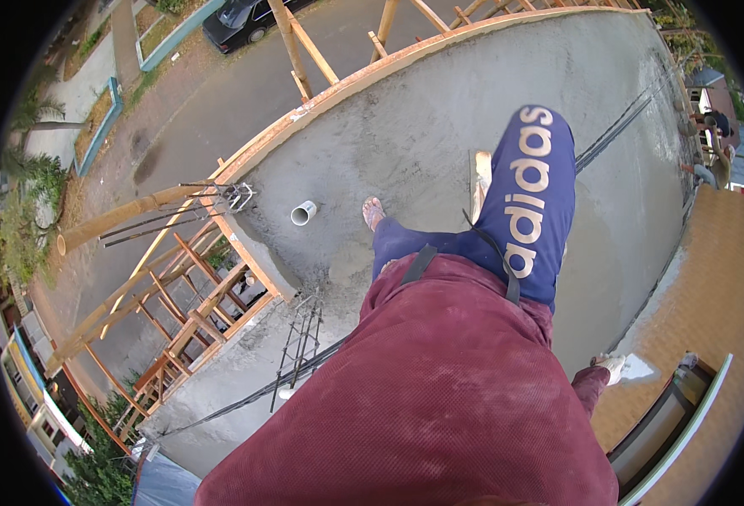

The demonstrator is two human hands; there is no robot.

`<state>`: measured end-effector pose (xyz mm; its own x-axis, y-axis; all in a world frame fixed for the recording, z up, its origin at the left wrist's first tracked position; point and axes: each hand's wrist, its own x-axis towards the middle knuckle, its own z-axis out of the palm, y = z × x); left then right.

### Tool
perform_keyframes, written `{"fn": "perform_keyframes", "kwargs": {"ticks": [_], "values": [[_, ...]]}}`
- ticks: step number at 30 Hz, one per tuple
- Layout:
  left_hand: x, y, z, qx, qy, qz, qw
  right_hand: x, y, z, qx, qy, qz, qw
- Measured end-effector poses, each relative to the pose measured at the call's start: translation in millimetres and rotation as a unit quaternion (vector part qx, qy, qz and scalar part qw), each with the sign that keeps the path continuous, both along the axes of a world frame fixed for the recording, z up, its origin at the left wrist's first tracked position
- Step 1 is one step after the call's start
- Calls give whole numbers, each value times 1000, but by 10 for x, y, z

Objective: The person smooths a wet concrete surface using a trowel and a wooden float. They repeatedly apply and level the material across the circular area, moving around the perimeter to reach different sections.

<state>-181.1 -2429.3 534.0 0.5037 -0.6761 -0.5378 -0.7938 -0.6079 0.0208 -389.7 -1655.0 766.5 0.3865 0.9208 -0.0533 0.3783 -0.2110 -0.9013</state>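
My right hand is out to my right side, close to the slab's edge and above a brown tiled surface. It looks pale and covered, perhaps by a glove or cement, and its fingers seem closed. A flat whitish patch lies beside it; whether the hand grips this is unclear. My left hand does not show. Under me spreads a grey wet-looking concrete slab. My left foot rests on it. A pale narrow thing beside my right leg is hard to make out.
A white pipe stub sticks up from the slab. Rebar stands near the left corner, and wooden formwork borders the drop to the street. Dark cables cross the concrete. Other people are at the far right edge.
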Motion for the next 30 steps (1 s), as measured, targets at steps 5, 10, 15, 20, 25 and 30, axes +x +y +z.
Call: {"fn": "perform_keyframes", "kwargs": {"ticks": [5, 10, 15, 20, 25, 30], "values": [[-183, -126, -9, 2, 41, -12, 999, 1148, -180, -729, -38, 29, -173, 984], [-389, -288, -67, 17, 62, -43, 997, -258, -846, -1066, -110, 38, 46, 992], [-635, -390, 7, 30, 85, -51, 995, -2154, -1218, -1186, -40, 74, 326, 942], [-881, -424, 171, 46, 97, -55, 993, -3329, -1759, -1286, -118, 156, 487, 851], [-1238, -467, 430, 73, 100, -66, 990, -3411, -1900, -1519, -220, 127, 526, 812], [-2071, -415, 680, 130, 116, -129, 976, -3251, -2025, -2052, -314, 194, 487, 791]]}}
